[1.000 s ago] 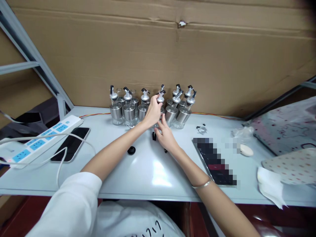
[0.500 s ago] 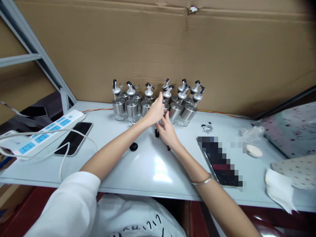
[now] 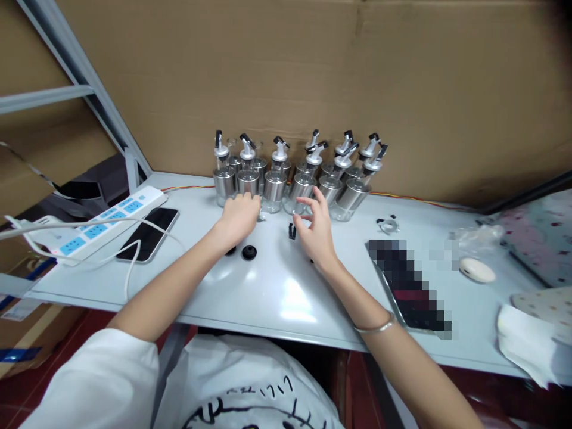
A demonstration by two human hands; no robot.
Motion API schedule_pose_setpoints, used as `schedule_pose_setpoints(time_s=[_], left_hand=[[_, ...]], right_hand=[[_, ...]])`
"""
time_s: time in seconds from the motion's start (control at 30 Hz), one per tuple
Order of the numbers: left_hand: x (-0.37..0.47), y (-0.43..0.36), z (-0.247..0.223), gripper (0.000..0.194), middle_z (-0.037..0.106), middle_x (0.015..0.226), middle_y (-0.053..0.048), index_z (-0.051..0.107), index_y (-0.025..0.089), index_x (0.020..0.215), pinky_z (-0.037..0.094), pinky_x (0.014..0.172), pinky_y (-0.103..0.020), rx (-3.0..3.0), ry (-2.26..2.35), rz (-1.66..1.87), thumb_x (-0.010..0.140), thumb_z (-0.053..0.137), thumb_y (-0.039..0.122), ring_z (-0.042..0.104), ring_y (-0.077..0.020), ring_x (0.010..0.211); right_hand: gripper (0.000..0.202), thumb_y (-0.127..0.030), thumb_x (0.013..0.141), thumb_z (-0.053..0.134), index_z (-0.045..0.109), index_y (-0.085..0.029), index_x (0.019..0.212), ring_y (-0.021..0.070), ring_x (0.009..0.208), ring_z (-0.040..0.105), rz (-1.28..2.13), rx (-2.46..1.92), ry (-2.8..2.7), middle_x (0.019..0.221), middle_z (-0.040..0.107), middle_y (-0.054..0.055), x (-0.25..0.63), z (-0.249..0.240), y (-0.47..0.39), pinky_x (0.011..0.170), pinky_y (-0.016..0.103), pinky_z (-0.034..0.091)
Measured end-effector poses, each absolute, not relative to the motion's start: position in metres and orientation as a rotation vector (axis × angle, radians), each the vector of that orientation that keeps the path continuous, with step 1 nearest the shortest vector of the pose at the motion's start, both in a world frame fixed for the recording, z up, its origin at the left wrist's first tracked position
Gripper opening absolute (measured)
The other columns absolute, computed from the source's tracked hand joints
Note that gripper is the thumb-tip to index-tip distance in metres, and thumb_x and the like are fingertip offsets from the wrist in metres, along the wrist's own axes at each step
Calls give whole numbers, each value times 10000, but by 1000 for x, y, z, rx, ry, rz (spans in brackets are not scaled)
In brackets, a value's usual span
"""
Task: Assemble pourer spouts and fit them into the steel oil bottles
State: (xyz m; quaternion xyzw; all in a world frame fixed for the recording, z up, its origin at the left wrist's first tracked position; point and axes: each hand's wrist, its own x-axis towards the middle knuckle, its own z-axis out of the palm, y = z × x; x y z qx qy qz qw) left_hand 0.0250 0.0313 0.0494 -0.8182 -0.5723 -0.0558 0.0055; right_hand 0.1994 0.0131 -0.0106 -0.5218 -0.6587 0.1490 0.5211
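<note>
We see the left hand (image 3: 238, 215) resting knuckles-up on the pale grey bench (image 3: 277, 292), its fingers curled inward; whether it grips anything we cannot tell. It sits just in front of the cluster of glass dispenser bottles with steel sleeves and black-tipped pour spouts (image 3: 297, 173), which stands in rows against the brown cardboard wall (image 3: 313, 77). The right hand (image 3: 315, 229) hovers with fingers spread wide and holds nothing; its fingertips are near the front bottles of the cluster. A small black upright part (image 3: 292, 231) stands on the bench just left of the right hand's thumb. A round black cap (image 3: 249, 252) lies on the bench just below the left hand.

To the left, a white power strip with blue sockets (image 3: 100, 223) lies beside a black smartphone (image 3: 148, 233), with a white cable (image 3: 129, 268) crossing them. To the right, a small metal ring fitting (image 3: 388, 224) lies near a pale oval disc (image 3: 477, 269).
</note>
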Motion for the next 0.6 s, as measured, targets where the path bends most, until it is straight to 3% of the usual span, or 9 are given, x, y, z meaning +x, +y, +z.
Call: schedule_pose_setpoints(time_s=[0.3, 0.6], left_hand=[[15, 31, 12, 206, 622, 1078, -164, 567, 107, 1033, 463, 863, -395, -2491, -1838, -255, 873, 557, 236, 586, -315, 1043], [7, 37, 0, 169, 600, 1037, -136, 563, 108, 961, 475, 867, -380, -2539, -1780, -655, 815, 479, 94, 589, -275, 981]], right_hand=[[341, -245, 790, 522, 507, -218, 1129, 272, 1183, 532, 391, -1208, -1517, 1465, 331, 170, 205, -14, 20, 806, 420, 538], [326, -202, 787, 532, 504, -216, 1112, 207, 1039, 580, 306, -1061, -1481, 1373, 408, 146, 206, -4, 22, 736, 337, 532]])
